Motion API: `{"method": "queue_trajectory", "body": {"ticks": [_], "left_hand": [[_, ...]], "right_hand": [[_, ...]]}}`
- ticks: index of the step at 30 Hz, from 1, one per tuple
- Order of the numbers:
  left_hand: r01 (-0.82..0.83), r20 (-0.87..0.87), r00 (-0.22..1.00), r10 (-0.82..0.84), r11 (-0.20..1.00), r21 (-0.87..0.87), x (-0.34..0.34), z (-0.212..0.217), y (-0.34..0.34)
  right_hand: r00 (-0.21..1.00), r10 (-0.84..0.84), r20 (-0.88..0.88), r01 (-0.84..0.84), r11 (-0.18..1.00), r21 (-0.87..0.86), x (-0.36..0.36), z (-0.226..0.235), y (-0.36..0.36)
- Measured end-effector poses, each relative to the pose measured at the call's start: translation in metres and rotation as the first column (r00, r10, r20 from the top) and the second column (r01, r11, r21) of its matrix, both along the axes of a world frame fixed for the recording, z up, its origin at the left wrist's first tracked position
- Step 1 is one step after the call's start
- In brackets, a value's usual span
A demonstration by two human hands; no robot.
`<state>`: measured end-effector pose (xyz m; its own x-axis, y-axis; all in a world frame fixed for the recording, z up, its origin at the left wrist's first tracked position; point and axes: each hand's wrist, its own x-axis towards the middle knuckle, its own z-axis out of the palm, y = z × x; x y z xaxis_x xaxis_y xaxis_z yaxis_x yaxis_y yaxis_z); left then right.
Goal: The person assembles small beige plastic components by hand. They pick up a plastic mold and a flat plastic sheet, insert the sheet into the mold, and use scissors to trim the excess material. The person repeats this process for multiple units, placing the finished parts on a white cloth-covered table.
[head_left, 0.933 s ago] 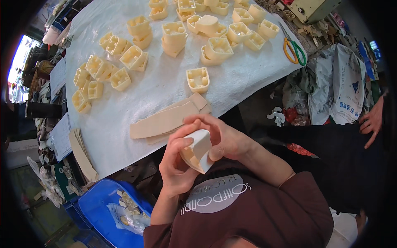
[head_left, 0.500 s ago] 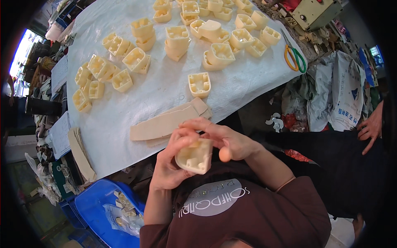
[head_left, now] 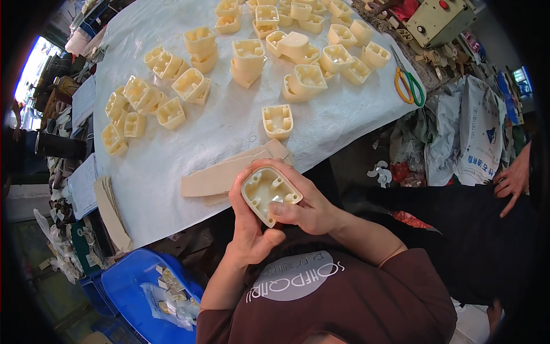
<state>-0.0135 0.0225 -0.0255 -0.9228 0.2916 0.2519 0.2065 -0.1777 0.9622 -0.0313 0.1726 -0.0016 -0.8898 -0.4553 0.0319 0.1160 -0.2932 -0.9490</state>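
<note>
Both hands hold one cream plastic housing [head_left: 262, 188], a hollow D-shaped part with its open side turned up and small posts inside. My left hand [head_left: 247, 234] wraps its left and lower side. My right hand [head_left: 314, 207] grips the right side, its thumb reaching over the rim into the hollow. Just beyond the hands lie tan abrasive-looking strips [head_left: 223, 174] in a loose stack. A single similar cream part [head_left: 277, 121] rests farther out, open side up.
Many cream parts [head_left: 247, 57], some stacked, cover the far half of the white-sheeted table [head_left: 166, 195]. Scissors [head_left: 408, 83] lie at its right edge. More strips [head_left: 112, 215] sit at left. A blue bin [head_left: 129, 281] stands lower left; another person's hand [head_left: 514, 180] is at far right.
The housing has turned so its hollow faces up, and it has moved slightly away from my body. My right hand has come down from above it to grip its right side.
</note>
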Motion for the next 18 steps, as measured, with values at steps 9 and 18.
{"method": "queue_trajectory", "body": {"ticks": [9,18], "left_hand": [[-0.254,0.400,0.911,0.103,0.903,0.347,0.002,0.012,0.022],[-0.045,0.389,0.900,-0.195,0.847,0.529,-0.005,0.000,0.004]], "right_hand": [[0.950,-0.105,-0.293,0.172,0.962,0.212,0.003,-0.016,-0.007],[0.943,-0.040,-0.330,0.150,0.937,0.314,-0.002,-0.015,0.004]]}}
